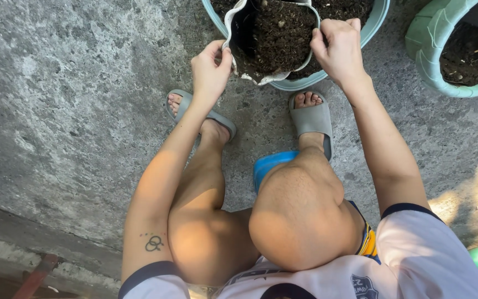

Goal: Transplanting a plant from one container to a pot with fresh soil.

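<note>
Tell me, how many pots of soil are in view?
2: a pale blue pot at top centre, under the soil-filled bag, and a green pot at top right. Both are cropped; others may lie outside view.

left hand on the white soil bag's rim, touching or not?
Touching. Head view: the left hand pinches the rim of the white soil-filled bag between thumb and fingers, no gap showing.

Rough grey concrete floor [73, 111]

Far: light-blue round soil basin [374, 25]; far right, green tyre-shaped planter [424, 50]; near, blue plastic stool [266, 164].
</note>
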